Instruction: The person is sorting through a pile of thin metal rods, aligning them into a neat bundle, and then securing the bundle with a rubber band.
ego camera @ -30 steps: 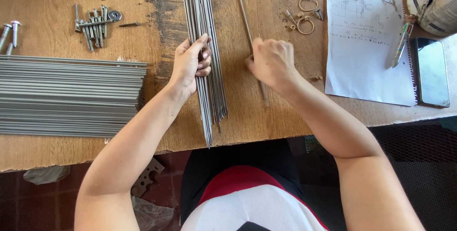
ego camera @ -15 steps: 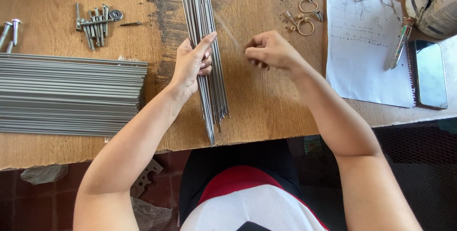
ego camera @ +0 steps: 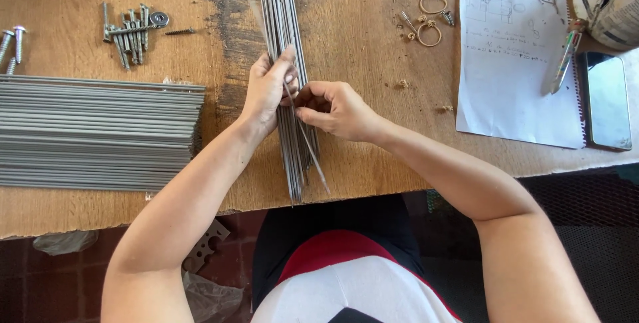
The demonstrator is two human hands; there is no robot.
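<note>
**Both hands on rod bundle at table centre**

While the left hand [ego camera: 266,90] wraps the bundle [ego camera: 287,36] of thin grey rods from its left side, fingers closed round it with the thumb over the top, the right hand [ego camera: 336,110] meets it from the right. Right fingers pinch a single rod [ego camera: 311,153], which lies slanted across the lower part of the bundle, its near end sticking out just past the bundle's right edge. Bundle lies on the wooden table [ego camera: 373,50], running from the far edge to the near edge, near end level with the table rim.

Left of it, well apart: a large flat stack of rods [ego camera: 100,133] lying crosswise. Beyond that stack, loose screws [ego camera: 130,30]. Right side of table: two small rings [ego camera: 429,20], a sheet of paper [ego camera: 516,76], a phone [ego camera: 607,100] just beside the paper.
</note>
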